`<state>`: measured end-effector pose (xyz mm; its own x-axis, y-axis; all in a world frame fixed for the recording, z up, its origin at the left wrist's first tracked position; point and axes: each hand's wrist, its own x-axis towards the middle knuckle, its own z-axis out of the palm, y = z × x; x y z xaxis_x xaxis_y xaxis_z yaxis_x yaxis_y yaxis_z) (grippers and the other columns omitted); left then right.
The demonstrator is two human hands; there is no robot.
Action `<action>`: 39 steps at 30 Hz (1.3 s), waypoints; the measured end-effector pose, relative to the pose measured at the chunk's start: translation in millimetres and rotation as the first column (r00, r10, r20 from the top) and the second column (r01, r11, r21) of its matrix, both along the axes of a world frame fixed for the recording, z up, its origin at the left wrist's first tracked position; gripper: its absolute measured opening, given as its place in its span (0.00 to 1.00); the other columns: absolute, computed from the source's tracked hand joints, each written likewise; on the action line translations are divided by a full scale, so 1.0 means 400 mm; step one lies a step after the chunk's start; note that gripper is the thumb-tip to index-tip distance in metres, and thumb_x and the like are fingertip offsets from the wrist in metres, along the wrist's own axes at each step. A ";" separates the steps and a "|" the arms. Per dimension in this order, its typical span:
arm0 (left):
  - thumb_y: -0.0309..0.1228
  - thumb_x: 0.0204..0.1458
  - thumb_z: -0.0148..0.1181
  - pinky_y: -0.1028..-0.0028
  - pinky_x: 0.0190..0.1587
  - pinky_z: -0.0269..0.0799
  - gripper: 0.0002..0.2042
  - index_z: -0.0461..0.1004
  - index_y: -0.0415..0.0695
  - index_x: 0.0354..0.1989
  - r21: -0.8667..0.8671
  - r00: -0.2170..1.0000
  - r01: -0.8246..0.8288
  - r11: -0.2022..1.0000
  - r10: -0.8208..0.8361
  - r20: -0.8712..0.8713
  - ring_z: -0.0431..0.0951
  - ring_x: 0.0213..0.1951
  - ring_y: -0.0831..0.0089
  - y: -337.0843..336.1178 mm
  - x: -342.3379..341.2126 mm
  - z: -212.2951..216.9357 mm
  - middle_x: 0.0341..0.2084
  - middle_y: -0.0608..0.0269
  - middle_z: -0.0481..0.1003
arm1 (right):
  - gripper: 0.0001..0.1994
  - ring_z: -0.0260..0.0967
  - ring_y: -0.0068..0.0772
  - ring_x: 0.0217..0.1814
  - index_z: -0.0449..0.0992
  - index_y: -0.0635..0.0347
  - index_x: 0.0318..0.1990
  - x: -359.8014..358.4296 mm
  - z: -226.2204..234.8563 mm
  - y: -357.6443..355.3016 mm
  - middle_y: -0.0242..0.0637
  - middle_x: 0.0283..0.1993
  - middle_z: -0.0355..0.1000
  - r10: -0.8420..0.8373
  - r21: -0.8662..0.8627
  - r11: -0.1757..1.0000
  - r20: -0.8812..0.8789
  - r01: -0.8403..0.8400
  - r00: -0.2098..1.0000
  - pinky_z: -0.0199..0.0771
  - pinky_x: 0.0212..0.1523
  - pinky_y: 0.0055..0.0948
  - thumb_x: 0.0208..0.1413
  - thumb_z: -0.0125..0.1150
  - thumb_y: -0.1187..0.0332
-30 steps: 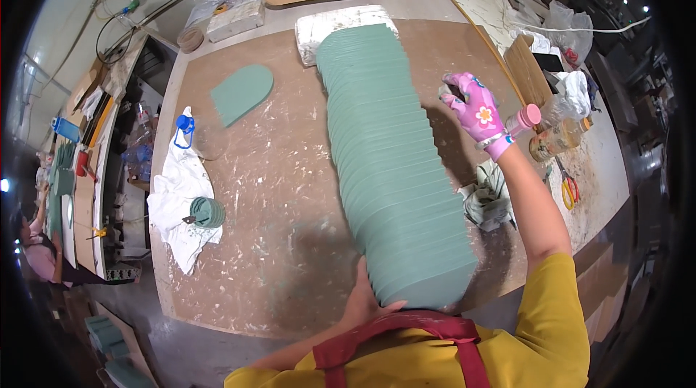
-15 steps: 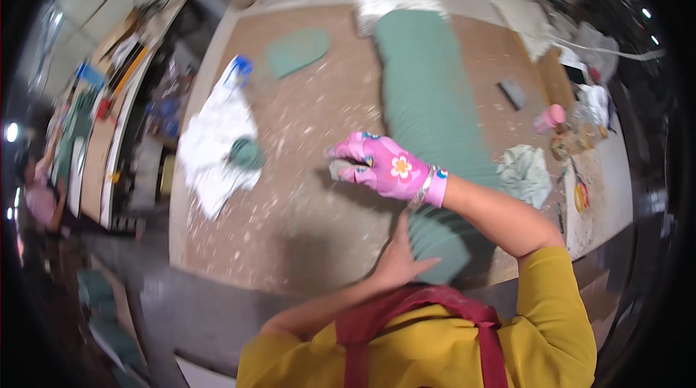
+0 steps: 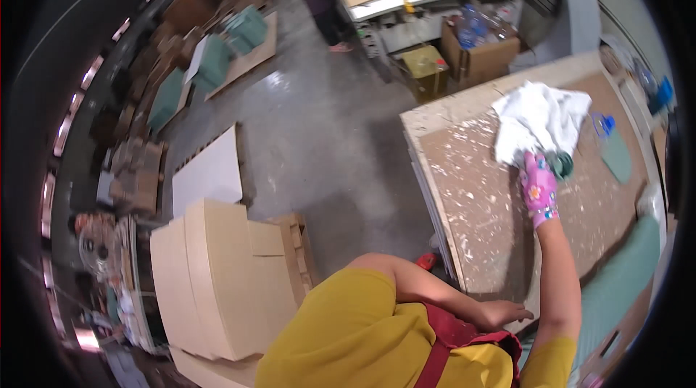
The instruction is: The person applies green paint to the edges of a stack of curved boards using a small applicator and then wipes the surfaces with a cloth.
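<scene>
While the right hand (image 3: 538, 186), in a pink flowered glove, reaches across the paint-speckled brown worktable (image 3: 471, 199) at the right of the frame, its fingers close on the edge of a crumpled white cloth (image 3: 540, 118) beside a small green round object (image 3: 560, 164). The bare left hand (image 3: 504, 313) rests open on the table's near edge, at lower centre.
</scene>
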<state>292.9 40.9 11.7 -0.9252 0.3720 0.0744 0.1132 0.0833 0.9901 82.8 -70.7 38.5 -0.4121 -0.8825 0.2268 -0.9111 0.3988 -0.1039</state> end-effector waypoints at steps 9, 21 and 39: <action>0.34 0.40 0.66 0.56 0.54 0.65 0.42 0.50 0.38 0.64 -0.146 0.994 -0.100 0.984 0.094 -0.052 0.67 0.53 0.44 -0.006 -0.020 -0.026 0.50 0.42 0.64 | 0.29 0.66 0.50 0.60 0.60 0.56 0.65 0.152 0.225 0.194 0.48 0.64 0.63 0.013 -0.154 0.987 0.406 0.054 0.914 0.68 0.57 0.38 0.54 0.55 0.75; 0.40 0.39 0.72 0.60 0.64 0.56 0.56 0.36 0.36 0.69 -0.066 0.966 -0.236 0.969 0.242 0.090 0.60 0.62 0.44 0.193 -0.040 0.008 0.60 0.34 0.56 | 0.31 0.49 0.44 0.72 0.58 0.63 0.67 0.234 0.110 1.381 0.47 0.70 0.54 -0.808 -0.154 0.540 0.183 0.828 0.561 0.47 0.71 0.40 0.60 0.51 0.55; 0.36 0.38 0.75 0.61 0.64 0.58 0.56 0.36 0.35 0.70 -0.179 0.887 -0.355 0.917 0.391 0.247 0.59 0.65 0.49 0.238 0.043 0.055 0.64 0.36 0.55 | 0.29 0.74 0.39 0.45 0.67 0.65 0.58 0.549 0.149 1.274 0.47 0.44 0.75 -0.520 0.057 0.499 0.818 0.865 0.246 0.72 0.48 0.36 0.55 0.62 0.54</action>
<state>309.9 136.2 33.6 -0.9744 -0.0155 -0.2241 -0.2229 0.1912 0.9559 302.6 438.9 98.2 -0.9637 -0.0685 -0.2579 0.1665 0.6009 -0.7818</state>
